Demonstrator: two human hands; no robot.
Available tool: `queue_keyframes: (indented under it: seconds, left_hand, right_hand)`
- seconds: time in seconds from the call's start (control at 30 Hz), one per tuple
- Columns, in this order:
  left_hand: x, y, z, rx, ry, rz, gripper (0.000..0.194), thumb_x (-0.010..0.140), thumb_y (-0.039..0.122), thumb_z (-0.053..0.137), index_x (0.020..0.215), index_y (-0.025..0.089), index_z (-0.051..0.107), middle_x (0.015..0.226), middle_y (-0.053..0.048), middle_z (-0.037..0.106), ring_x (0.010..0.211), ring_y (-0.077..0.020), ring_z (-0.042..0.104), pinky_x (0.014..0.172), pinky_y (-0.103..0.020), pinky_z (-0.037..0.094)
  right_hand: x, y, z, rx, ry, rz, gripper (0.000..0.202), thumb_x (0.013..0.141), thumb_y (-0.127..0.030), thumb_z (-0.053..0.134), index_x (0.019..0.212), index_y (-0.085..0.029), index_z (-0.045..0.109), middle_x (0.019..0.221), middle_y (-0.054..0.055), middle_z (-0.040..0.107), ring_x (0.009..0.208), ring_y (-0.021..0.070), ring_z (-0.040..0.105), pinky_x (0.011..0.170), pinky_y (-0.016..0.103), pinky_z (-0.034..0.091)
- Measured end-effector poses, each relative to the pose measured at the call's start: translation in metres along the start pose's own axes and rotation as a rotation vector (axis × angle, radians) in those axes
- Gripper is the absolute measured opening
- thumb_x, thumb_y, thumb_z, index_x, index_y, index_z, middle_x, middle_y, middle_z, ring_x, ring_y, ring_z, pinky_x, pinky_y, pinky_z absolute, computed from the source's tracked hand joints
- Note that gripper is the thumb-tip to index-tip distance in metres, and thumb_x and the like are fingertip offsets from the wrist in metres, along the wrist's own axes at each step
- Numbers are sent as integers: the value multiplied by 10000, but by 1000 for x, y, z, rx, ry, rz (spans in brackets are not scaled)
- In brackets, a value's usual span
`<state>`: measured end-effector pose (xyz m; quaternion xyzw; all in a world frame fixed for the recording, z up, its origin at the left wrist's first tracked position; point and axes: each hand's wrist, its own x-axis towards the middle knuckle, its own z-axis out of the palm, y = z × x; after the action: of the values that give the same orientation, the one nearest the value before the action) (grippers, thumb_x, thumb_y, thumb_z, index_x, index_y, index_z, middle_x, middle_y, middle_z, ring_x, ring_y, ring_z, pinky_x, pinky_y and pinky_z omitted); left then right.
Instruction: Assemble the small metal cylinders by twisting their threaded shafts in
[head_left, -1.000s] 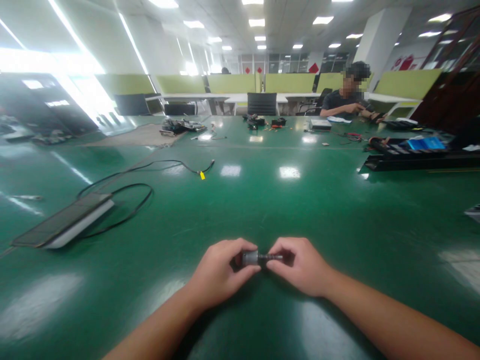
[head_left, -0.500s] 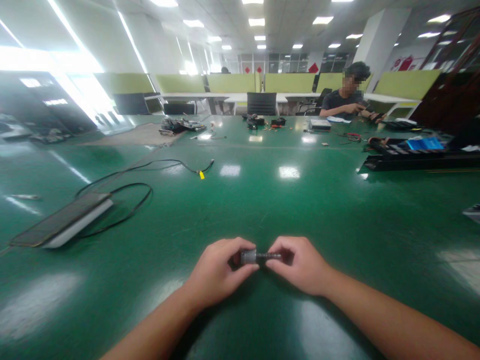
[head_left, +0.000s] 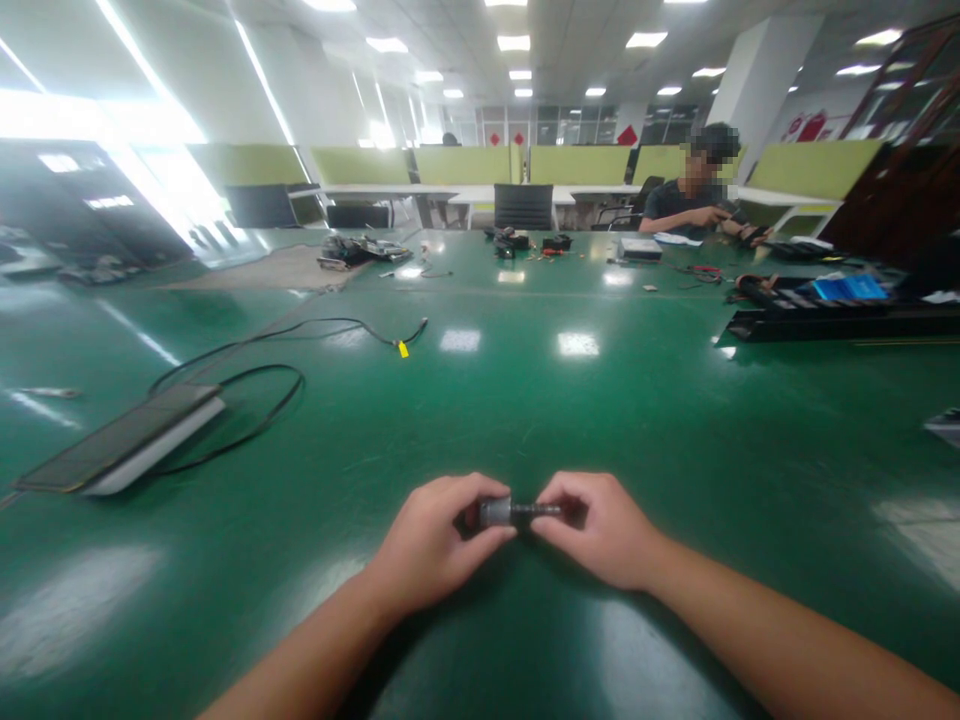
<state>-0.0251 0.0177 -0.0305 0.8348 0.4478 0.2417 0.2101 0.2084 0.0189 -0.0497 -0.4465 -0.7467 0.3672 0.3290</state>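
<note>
Low in the middle of the head view lies a small grey cylinder with a thin, dark, ridged shaft, which looks like a small motor with a screw shaft. Its grey body sits between the thumb and fingers of my left hand, which is closed on it. The shaft points right, into the curled thumb and fingers of my right hand, closed about its free end. Where those right fingertips touch the shaft is partly hidden. Both hands are at or just above the green table.
A flat dark panel with a looped black cable and yellow tag is at left. At right lies a long black tray bearing a blue item. Small parts sit at the far edge, where another person works.
</note>
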Motion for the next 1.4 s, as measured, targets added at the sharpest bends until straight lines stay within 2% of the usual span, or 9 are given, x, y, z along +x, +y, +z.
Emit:
queue_keyframes:
  seconds: [1.4]
  left_hand:
    - [0,-7,-1,1,41,1,247,855,361,677,1083,275,632,969,11,699,823,-158,645,756,-294,489]
  right_hand:
    - [0,0,-2,-7,36,10,81,815,-238,678,769,-171,678,658,-8,628,601,130,547,585,239,391]
